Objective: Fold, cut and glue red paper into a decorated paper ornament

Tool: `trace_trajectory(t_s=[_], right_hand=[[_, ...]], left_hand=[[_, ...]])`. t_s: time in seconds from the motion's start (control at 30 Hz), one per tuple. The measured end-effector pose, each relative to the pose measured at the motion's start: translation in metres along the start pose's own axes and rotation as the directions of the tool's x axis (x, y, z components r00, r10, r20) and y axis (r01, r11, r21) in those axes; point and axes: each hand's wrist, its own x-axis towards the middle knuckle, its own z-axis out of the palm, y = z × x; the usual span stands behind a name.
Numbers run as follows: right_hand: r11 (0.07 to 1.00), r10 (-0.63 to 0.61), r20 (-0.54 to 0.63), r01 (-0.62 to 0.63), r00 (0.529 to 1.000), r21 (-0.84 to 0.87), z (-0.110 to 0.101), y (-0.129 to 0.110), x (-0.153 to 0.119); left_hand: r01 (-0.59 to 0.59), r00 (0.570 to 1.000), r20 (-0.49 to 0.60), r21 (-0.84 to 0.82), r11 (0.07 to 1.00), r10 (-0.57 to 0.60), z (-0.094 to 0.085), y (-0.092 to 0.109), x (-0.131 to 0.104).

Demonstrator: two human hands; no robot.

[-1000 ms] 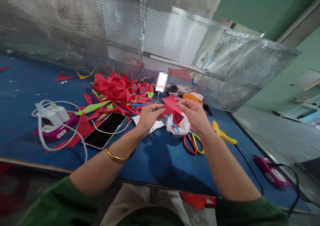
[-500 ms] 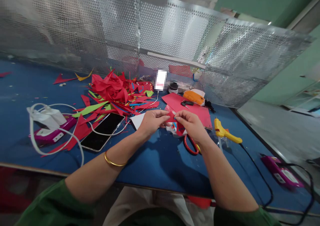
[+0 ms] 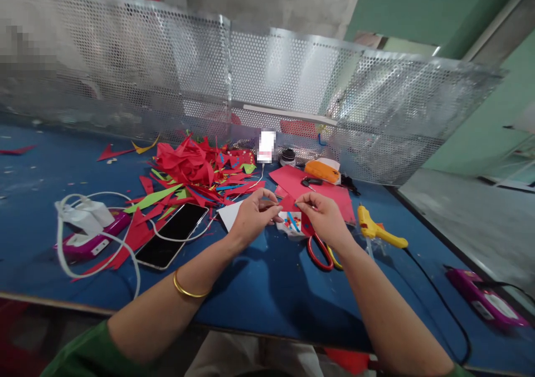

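My left hand (image 3: 256, 214) is raised over the middle of the table, its thumb and fingers pinched. My right hand (image 3: 325, 218) faces it, thumb and forefinger pressed together. A small gap lies between the fingertips, with red paper (image 3: 287, 202) showing there. Whether it is held or lies behind is unclear, and anything in the pinches is too small to name. Just below sits a white wrapper (image 3: 288, 228) with small blue, red and yellow bits. Scissors with red and yellow handles (image 3: 321, 257) lie under my right wrist, their blades hidden.
A heap of red and green paper scraps (image 3: 188, 165) lies left of centre, near a black phone (image 3: 173, 236) and white cables (image 3: 136, 254). To the right are a yellow glue gun (image 3: 382, 231), an orange pouch (image 3: 321, 171) and a purple power strip (image 3: 485, 299). Perforated metal mesh (image 3: 284, 76) stands behind.
The view has tipped up slightly, so the table sits lower in the picture. My fingertips have drawn slightly apart, and more of the white wrapper shows beneath them.
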Motion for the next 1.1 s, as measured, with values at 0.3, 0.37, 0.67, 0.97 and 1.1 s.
trace_trajectory(t_s=[0.3, 0.37, 0.67, 0.97, 1.1], right_hand=[[0.999, 0.043, 0.029, -0.043, 0.999, 0.006, -0.001, -0.005, 0.000], [0.998, 0.053, 0.015, -0.053, 0.998, 0.017, 0.000, -0.004, -0.001], [0.979, 0.128, -0.107, -0.108, 0.986, 0.172, 0.024, -0.005, -0.006], [0.991, 0.071, -0.184, -0.049, 0.980, 0.124, 0.034, -0.003, -0.009], [0.997, 0.021, -0.156, -0.009, 0.988, 0.078, 0.032, -0.001, -0.009]], left_hand=[[0.128, 0.986, 0.104, 0.068, 0.989, -0.134, 0.000, 0.007, 0.000], [0.139, 0.988, 0.056, 0.063, 0.988, -0.142, 0.001, 0.008, 0.000], [0.070, 0.995, -0.069, 0.001, 0.998, -0.069, 0.004, 0.005, -0.002], [0.079, 0.994, -0.076, -0.018, 0.997, -0.080, 0.002, 0.003, -0.001], [0.060, 0.996, -0.069, 0.008, 0.998, -0.060, 0.000, 0.001, 0.001]])
